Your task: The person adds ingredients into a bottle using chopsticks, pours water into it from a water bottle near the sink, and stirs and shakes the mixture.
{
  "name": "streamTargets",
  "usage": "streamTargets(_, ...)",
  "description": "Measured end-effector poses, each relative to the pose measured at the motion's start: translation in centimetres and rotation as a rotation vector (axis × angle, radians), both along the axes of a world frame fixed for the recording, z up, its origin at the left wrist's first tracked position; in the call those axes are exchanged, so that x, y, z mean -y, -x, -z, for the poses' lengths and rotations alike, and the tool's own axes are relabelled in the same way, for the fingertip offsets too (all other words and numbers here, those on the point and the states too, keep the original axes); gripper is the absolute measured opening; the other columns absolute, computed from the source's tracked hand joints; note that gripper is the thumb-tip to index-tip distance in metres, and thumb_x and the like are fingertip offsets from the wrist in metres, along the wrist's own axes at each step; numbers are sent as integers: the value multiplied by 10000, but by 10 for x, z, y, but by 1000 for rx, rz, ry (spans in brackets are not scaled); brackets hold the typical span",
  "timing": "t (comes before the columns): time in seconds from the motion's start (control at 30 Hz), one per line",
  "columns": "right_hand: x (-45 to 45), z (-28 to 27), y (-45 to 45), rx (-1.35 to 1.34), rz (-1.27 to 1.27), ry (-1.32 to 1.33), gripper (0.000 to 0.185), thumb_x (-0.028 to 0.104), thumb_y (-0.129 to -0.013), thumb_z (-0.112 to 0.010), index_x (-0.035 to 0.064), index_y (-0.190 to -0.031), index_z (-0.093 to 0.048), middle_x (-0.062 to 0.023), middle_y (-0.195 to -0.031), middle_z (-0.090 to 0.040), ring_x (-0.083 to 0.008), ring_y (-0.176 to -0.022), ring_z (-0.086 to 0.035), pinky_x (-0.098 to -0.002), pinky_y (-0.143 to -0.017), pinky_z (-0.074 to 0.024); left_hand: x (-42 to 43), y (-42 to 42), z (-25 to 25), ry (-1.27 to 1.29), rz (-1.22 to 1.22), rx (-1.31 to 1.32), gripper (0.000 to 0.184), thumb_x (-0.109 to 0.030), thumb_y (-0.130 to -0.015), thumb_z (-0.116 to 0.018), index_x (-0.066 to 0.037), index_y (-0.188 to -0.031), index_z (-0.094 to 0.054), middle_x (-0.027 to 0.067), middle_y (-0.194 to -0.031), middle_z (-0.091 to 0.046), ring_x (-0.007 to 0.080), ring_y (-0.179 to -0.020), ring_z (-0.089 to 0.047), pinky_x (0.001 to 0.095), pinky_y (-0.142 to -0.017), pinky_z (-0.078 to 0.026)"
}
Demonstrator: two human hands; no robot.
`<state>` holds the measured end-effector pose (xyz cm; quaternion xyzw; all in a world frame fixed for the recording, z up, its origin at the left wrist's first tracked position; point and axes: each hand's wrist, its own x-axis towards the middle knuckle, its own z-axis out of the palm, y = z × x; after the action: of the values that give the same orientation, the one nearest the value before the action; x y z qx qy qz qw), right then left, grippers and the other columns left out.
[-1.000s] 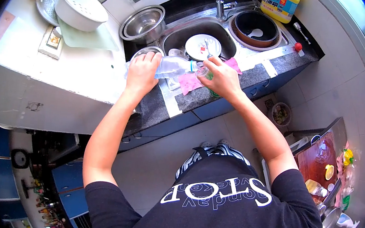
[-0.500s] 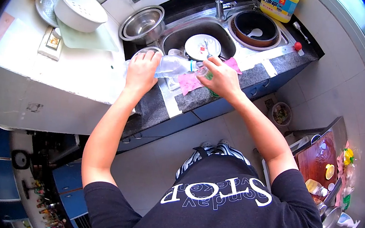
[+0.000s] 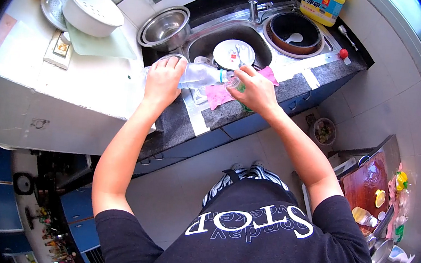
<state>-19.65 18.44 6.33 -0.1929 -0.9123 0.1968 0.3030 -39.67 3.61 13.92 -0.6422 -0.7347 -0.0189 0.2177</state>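
My left hand (image 3: 165, 79) is wrapped round a clear plastic bottle (image 3: 200, 76), which lies nearly level above the sink's front edge with its neck to the right. Beside the bottle's mouth, my right hand (image 3: 257, 89) is closed on a small clear glass (image 3: 232, 79); the fingers hide part of it. Below the hands, a pink cloth (image 3: 218, 97) lies on the counter edge. Something green (image 3: 245, 107) shows under my right hand, too covered to name. A white plate (image 3: 233, 55) with a utensil on it rests in the sink basin (image 3: 198, 46).
Steel bowls (image 3: 164, 27) stand left of the sink, and a dark pan (image 3: 295, 33) with a white spoon sits on its right. A yellow jug (image 3: 322, 5) is behind. A white basin (image 3: 92, 11) stands on the left worktop. A cutting board (image 3: 367, 183) is at lower right.
My left forearm and elbow have shifted slightly to the left. The bottle and the glass keep nearly the same position.
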Motion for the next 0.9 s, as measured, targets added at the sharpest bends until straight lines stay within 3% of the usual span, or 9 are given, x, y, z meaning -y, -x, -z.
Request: streamTargets(0.9, 1, 2, -1, -42, 0, -9, 416, 310, -763, -716, 46, -1068, -611, -101, -1056, -597, -282, -874, -642, -358, -738, -526, -3, -4, -11, 13, 22, -44, 544, -7, -513, -723, -104, -1017, -543, 61, -953, -582, 258, -928, -584, 380, -816, -458)
